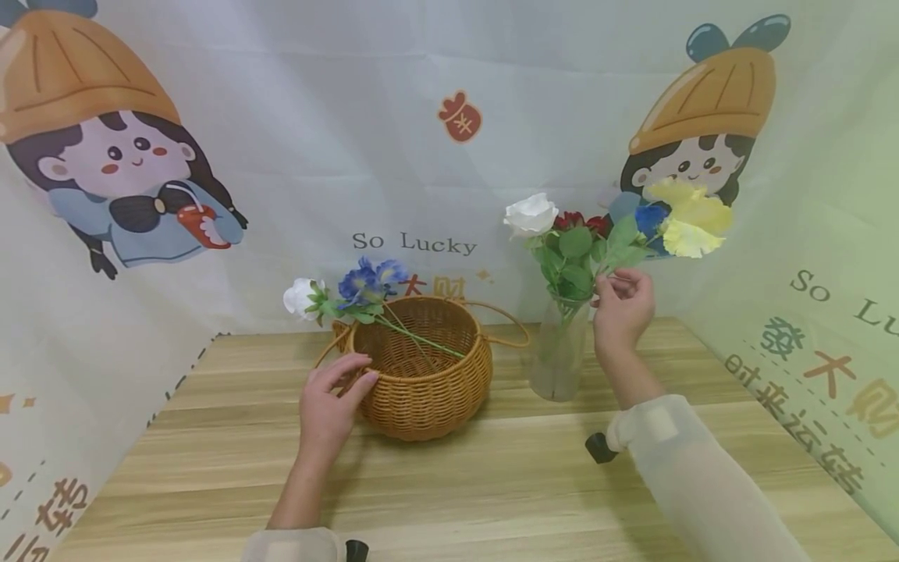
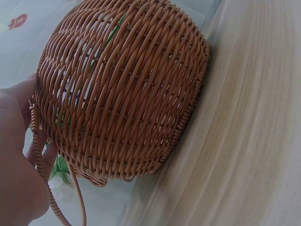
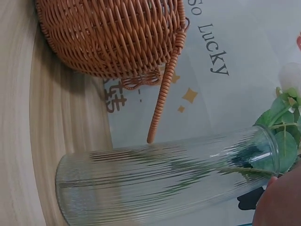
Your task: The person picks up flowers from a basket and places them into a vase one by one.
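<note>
The left hand [image 1: 328, 400], partly behind a handle [image 2: 37, 141], grips the basket rim [image 1: 421, 379]; the right hand [image 1: 624, 309], cut off in its wrist view, pinches a stem [image 3: 249, 170] at the vase [image 1: 558, 363].

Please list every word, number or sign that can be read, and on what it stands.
"So Lucky": back cloth.
"大财": back cloth, partly hidden.
"转": back cloth, right wrist view.
"So Lu": right cloth, cut off.
"發大财": right cloth.
"时来运转": right cloth.
"转": left cloth; neighbour cut off.
Red pouch print, back cloth: too small to read.
Basket, vase: no writing seen.
</note>
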Tool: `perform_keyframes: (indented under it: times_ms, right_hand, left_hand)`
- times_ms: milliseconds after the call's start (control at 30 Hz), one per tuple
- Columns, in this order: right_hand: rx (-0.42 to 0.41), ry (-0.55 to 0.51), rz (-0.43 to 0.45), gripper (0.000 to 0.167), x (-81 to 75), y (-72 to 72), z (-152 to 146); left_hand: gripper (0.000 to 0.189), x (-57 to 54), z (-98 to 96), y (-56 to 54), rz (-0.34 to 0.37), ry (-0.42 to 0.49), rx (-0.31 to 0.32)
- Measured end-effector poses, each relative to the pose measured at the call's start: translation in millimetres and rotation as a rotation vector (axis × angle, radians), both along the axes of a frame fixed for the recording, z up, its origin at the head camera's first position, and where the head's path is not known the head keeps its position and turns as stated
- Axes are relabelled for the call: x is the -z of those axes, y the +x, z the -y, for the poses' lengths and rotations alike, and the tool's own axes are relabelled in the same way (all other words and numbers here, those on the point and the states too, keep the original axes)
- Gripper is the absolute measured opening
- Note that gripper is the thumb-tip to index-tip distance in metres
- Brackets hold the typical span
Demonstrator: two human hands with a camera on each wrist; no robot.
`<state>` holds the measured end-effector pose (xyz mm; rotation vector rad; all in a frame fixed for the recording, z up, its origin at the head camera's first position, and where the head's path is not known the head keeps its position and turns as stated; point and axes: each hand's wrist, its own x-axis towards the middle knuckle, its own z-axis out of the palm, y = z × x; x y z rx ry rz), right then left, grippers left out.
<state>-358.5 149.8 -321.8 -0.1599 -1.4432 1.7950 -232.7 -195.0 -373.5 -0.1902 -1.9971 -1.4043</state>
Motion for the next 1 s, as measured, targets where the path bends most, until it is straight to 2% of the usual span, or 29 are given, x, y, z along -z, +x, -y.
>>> perform_keyframes:
  times_ms: [267, 400, 667, 1000]
  right_hand:
    - [0.022, 0.039, -0.006, 0.024, 1.5, -1.0, -0.9]
    - [0.055, 0.059, 0.017, 0.027, 1.0, -2.2, -0.7]
    - [0.067, 0.091, 0.050, 0.031, 1.6, -2.4, -2.6]
    - [0.001, 0.115, 0.075, 0.029, 7.3, -0.9, 1.5]
  left_hand:
    - [0.020, -0.3, -0.7, 0.3, -0.007, 0.010, 0.010]
    - [0.020, 1.0, -0.3, -0.1, -0.005, 0.007, 0.007]
    - [0.019, 0.5, -1.6, -0.8, -0.019, 0.017, 0.009]
    - [0.020, 2.8, -0.9, -2.1, -0.044, 0.001, 0.000]
